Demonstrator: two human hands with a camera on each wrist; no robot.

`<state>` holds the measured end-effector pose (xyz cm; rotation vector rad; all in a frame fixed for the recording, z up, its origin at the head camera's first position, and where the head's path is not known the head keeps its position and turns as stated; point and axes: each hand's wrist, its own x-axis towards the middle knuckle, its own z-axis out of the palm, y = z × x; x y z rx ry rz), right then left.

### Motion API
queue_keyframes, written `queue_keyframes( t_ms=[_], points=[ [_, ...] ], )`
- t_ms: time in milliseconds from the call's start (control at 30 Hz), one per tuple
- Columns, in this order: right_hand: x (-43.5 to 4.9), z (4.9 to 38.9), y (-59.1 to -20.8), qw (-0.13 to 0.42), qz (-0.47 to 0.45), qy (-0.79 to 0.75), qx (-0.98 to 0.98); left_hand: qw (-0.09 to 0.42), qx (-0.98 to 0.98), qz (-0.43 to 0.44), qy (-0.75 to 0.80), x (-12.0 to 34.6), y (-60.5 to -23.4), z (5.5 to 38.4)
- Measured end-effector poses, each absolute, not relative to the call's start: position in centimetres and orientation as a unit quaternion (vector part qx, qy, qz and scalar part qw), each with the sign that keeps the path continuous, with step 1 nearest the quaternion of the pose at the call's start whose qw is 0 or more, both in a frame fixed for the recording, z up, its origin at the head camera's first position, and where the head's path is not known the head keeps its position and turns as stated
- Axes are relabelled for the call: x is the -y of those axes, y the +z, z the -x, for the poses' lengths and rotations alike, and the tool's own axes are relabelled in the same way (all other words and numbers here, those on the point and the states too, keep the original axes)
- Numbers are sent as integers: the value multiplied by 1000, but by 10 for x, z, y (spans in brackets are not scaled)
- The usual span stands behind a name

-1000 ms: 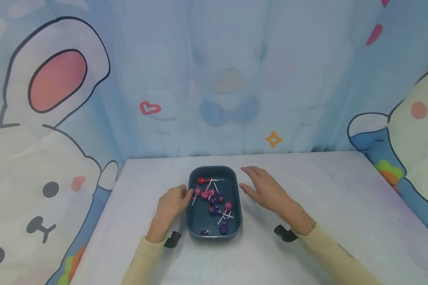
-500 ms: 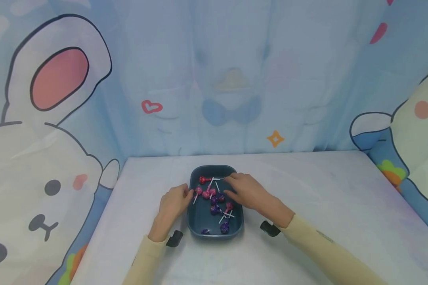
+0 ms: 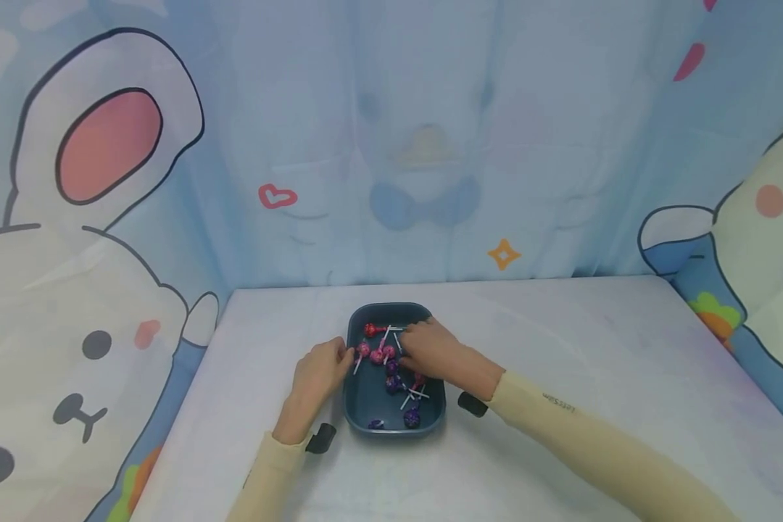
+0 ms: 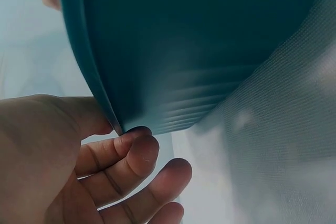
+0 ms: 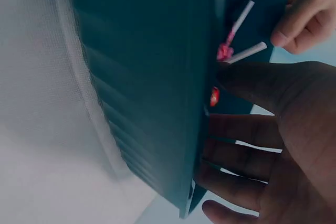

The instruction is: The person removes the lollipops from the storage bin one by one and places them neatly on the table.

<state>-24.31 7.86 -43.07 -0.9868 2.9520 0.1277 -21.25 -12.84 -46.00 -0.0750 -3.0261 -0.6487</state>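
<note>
A dark teal plastic bin [image 3: 394,433] stands on the table with several wrapped lollipops inside. My left hand [image 3: 318,373] pinches the bin's left rim; in the left wrist view, its thumb and index finger close on the rim. My right hand [image 3: 433,351] reaches over the right rim, fingers pointing down among the sweets. Its thumb and fingers stand apart in the right wrist view, the fingertips hidden behind the wall. Close to them are a purple lollipop [image 3: 391,368] and pink lollipops [image 3: 377,356]. A red lollipop [image 3: 370,330] lies near the far end.
Another purple lollipop [image 3: 412,417] lies near the bin's front wall, beside a purple wrapped piece [image 3: 375,424]. A white cloth covers the table [image 3: 594,377]. Behind it hangs a blue cartoon curtain [image 3: 417,145].
My right hand has moved left from beside the bin, over its right rim and into it, covering a purple lollipop. My left hand stays on the left rim.
</note>
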Motion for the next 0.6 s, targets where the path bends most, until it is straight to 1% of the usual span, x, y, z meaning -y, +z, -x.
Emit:
queue_keyframes(
  t_ms=[200,600],
  points=[
    [-67,245,-437,31,314,74,-946,19,977,23,-211,128,-459,212],
    [-63,245,-443,16,320,102,-942,22,976,23,-213,128,-460,211]
  ],
)
